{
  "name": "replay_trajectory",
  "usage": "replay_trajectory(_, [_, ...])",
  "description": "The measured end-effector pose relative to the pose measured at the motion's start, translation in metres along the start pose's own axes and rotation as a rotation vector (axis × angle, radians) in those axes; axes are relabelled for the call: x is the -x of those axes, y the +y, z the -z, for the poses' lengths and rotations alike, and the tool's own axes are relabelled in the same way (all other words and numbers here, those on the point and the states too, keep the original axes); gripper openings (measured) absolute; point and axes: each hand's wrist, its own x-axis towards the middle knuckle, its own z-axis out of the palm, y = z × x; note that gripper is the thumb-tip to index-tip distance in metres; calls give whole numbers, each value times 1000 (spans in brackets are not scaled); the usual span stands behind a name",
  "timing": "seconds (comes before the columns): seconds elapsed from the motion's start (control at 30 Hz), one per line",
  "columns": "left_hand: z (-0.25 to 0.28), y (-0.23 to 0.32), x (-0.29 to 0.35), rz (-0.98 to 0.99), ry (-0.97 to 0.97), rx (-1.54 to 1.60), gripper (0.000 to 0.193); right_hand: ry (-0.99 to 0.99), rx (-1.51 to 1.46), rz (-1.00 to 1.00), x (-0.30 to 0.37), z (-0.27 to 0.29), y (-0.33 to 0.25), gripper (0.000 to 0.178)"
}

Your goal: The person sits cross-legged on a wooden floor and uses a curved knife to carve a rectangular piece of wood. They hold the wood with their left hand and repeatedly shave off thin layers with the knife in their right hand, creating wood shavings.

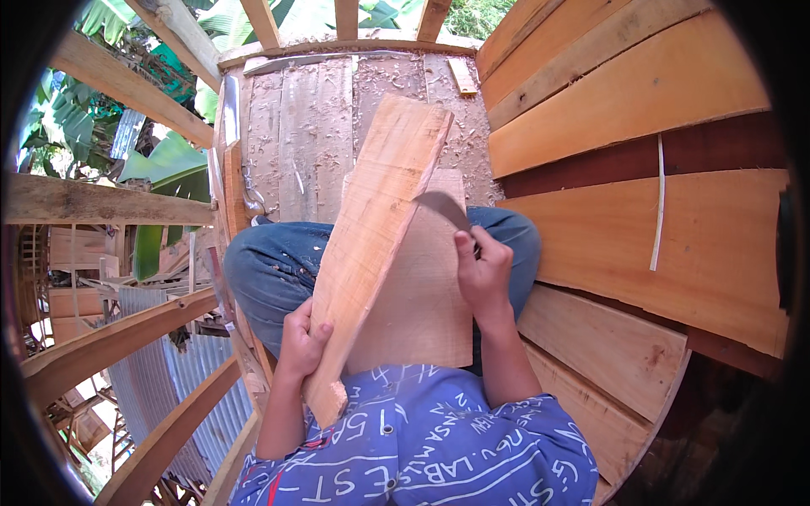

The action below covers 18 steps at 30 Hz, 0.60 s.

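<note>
Wooden plank (pixel 380 194): held slanted above wider board (pixel 422 312), apparently for steadiness.
Left hand (pixel 305 340): lower part gripped by curled fingers.
Right hand (pixel 487 263): knife (pixel 445 209) gripped by closed fingers, blade set at plank's edge.

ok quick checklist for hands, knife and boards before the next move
1. Left fingers gripping long board near its lower end: ok
2. Right fingers closed around curved knife's handle end: ok
3. Left fingers away from the blade: ok, well below it
4. Blade biting into the long board's right edge: cannot tell, though it appears to meet it
5. Wide board over the lap steady: cannot tell
6. Floor free of shavings: not ok, scattered
</note>
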Motion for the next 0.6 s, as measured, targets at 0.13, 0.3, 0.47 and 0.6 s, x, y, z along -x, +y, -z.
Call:
replay_trajectory(0.13, [2,-5,-2,8,-2,-8,55,77,52,43,-13,24,16,44])
replay_trajectory(0.3, [-4,1,-4,1,-10,-59,54,-183,-71,157,17,8,-5,41])
replay_trajectory(0.47, [-4,4,-1,-6,-15,-142,58,-297,-496,-79,41,-17,-13,46])
replay_trajectory(0.6, [-15,19,0,-54,-35,-246,58,-239,-671,-58,40,-13,-31,48])
